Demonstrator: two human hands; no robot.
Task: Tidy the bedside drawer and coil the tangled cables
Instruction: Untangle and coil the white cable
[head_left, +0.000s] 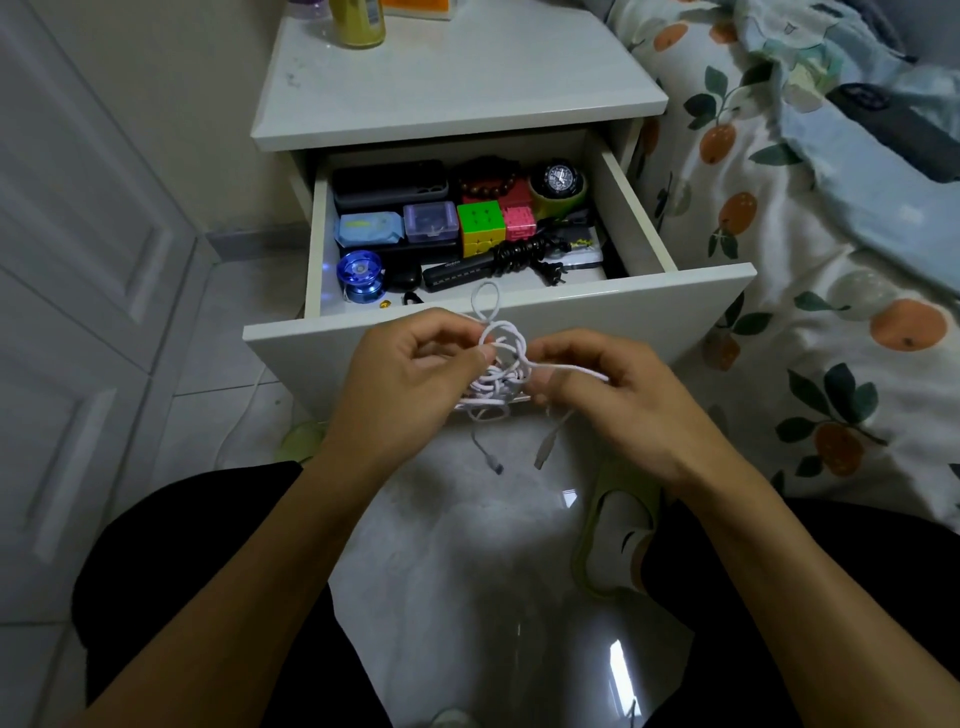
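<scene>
Gripping white cable tangle (497, 375), both hands (410, 374) (618, 395); drawer (467, 317) open over seemingly glossy floor tile (467, 545)

I see a smooth, glossy white drawer (519, 332) front, likely lacquered board. The tangled cable (501, 374) looks like matt white plastic. The floor (467, 530) nearby is polished tile, throwing reflections. At right, the bedsheet (810, 291) is soft printed cloth. Far left in the drawer, the yo-yo (359, 274) is shiny translucent blue plastic.
</scene>
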